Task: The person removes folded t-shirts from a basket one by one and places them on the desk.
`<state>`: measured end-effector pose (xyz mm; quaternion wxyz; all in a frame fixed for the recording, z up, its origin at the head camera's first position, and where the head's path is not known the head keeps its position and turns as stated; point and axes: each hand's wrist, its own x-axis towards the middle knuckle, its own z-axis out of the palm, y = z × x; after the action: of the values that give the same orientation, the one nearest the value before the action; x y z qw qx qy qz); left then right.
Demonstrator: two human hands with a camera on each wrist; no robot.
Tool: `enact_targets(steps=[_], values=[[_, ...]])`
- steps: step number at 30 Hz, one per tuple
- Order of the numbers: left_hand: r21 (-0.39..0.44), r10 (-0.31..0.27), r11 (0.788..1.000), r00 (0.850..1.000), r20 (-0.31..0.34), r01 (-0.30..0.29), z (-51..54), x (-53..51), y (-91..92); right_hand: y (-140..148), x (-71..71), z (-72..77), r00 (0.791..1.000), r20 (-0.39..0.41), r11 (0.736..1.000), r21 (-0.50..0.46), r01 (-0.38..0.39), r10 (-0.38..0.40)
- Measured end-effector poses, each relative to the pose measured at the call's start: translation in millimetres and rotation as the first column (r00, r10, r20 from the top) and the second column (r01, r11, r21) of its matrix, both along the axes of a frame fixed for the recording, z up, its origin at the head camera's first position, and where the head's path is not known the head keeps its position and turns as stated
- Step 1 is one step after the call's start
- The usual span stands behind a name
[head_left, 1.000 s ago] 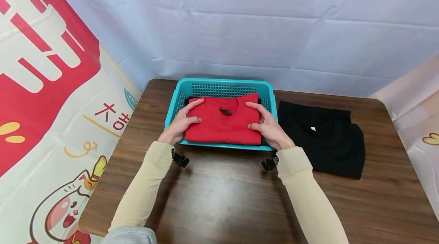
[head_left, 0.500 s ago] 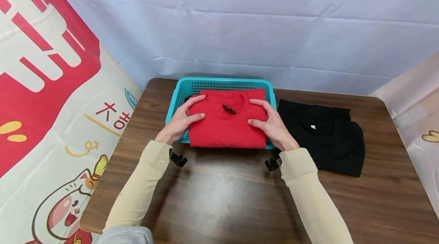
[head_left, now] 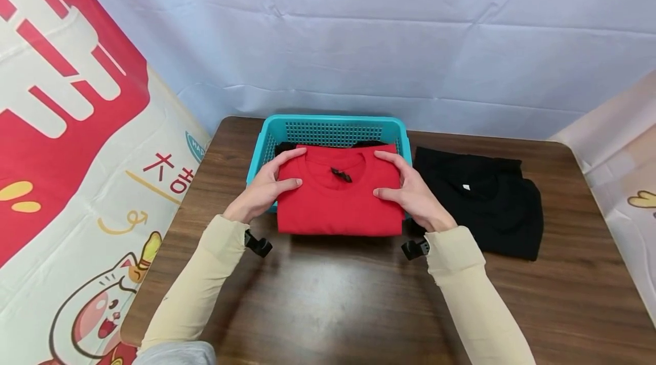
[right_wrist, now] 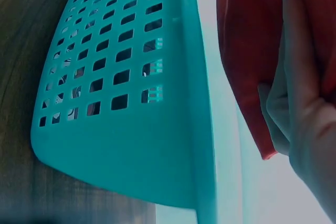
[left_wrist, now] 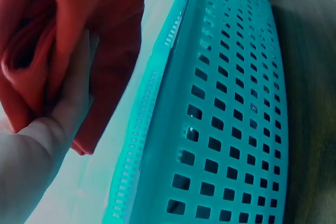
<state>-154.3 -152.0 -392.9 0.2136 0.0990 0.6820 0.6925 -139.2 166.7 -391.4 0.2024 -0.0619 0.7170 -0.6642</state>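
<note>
A folded red shirt (head_left: 338,200) with a dark neck label is held level above a turquoise plastic basket (head_left: 338,120). My left hand (head_left: 263,185) grips its left side, thumb on top and other fingers underneath. On the opposite side my right hand (head_left: 412,191) grips it the same way. Both wrist views show the red cloth (left_wrist: 118,51) raised clear of the basket's rim, with fingers (right_wrist: 299,51) beneath it. Some black cloth (head_left: 370,143) shows inside the basket behind the shirt; the rest of the basket's inside is hidden.
A folded black shirt (head_left: 479,202) with a white label lies on the brown wooden table (head_left: 318,308), right of the basket. Behind the table hangs a pale curtain (head_left: 359,40). A printed banner (head_left: 102,183) stands along the left side.
Both hands have lifted the red shirt up out of the basket and brought it nearer to me, so its front edge now overhangs the basket's front rim. The black shirt has stayed in place.
</note>
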Motion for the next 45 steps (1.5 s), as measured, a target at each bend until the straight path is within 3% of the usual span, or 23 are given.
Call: enact_targets(steps=[7, 20, 30, 38, 45], values=[[0.035, -0.004, 0.999, 1.000, -0.009, 0.004, 2.8, 8.7, -6.1, -1.2, 8.7, 4.2, 1.000, -0.006, 1.000, -0.020, -0.005, 0.005], [-0.017, -0.051, 0.999, 0.999, 0.001, 0.051, 3.4, 19.7, -10.4, 2.3, 24.2, 1.2, 0.999, -0.042, 1.000, 0.027, -0.001, 0.002], [-0.073, -0.080, 0.994, 0.997, 0.013, 0.081, 7.5, 37.8, -18.1, 5.7, 46.8, 2.4, 0.994, -0.109, 0.998, 0.059, 0.000, 0.007], [0.015, -0.128, 0.992, 0.992, 0.018, 0.128, 0.2, 53.0, -23.3, 5.5, 63.0, -2.7, 0.986, -0.168, 0.998, 0.054, 0.019, -0.010], [-0.011, -0.161, 0.987, 0.986, 0.041, 0.162, -8.6, 64.3, -29.7, 6.6, 72.2, -14.2, 0.975, -0.215, 0.998, -0.018, -0.056, 0.051]])
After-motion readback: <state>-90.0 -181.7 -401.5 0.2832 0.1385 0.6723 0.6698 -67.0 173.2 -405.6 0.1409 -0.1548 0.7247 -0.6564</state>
